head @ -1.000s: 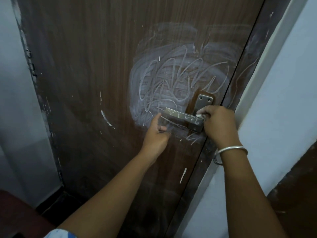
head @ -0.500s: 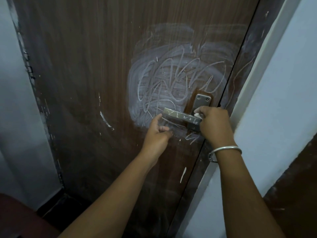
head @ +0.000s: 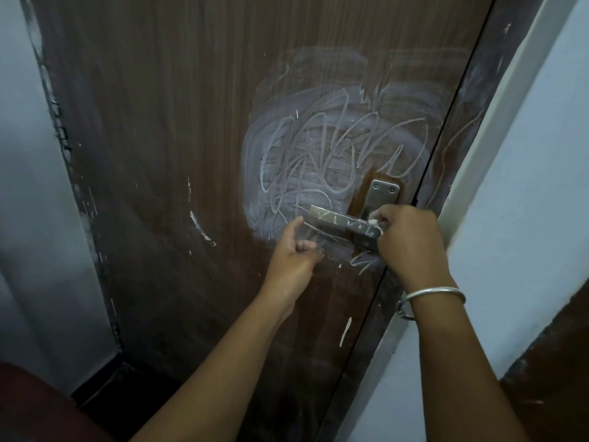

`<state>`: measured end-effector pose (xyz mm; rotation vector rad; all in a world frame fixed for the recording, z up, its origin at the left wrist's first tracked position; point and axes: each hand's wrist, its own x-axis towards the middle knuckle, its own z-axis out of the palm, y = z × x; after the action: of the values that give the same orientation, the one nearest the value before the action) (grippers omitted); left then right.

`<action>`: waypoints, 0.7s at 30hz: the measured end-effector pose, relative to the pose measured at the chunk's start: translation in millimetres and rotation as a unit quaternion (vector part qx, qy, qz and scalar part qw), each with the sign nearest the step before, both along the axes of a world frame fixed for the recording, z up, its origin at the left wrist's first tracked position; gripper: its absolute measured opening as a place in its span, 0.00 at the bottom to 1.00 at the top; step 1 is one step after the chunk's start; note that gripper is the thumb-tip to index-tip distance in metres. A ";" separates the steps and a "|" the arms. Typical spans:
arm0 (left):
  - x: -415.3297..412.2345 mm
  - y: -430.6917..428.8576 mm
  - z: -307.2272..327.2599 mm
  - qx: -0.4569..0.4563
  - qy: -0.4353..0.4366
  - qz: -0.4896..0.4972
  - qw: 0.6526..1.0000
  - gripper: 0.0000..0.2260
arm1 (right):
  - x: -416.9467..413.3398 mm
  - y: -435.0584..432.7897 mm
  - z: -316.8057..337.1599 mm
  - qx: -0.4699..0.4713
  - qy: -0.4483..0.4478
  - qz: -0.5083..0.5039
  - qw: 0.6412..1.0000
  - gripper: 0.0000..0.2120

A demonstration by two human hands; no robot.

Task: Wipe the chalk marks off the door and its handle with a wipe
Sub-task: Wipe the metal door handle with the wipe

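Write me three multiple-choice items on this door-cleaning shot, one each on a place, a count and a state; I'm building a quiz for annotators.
1. Where is the wipe?
A. On the floor
B. In the right hand, at the handle's pivot end
C. In the left hand

2. How many screws show at the top of the handle plate?
A. Two
B. Four
C. None

3. What state is the chalk on the door in?
A. Wiped fully clean
B. Smeared, with scribbles showing
C. Never marked

Answers:
1. B: a white wipe peeks from the right hand against the door handle; the left hand rests near the lever's free end.
2. A: two screws sit at the top of the handle plate.
3. B: a hazy white chalk patch with looping lines covers the door above the handle.
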<state>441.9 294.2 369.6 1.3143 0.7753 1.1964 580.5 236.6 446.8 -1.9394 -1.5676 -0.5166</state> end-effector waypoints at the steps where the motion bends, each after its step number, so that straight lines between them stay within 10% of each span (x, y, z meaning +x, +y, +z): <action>1: 0.5 0.6 -0.3 0.000 0.000 -0.001 1.000 0.29 | -0.7 -0.3 1.1 -0.011 -0.015 -0.004 1.000 0.14; 21: 11.6 4.7 -6.3 -0.010 -0.017 -0.001 1.000 0.28 | -43.2 38.2 15.6 -0.065 -0.101 0.071 0.990 0.11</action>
<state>453.5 298.9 363.3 1.2749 0.7596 1.2021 537.3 274.8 462.4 -1.8995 -1.8944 -0.5771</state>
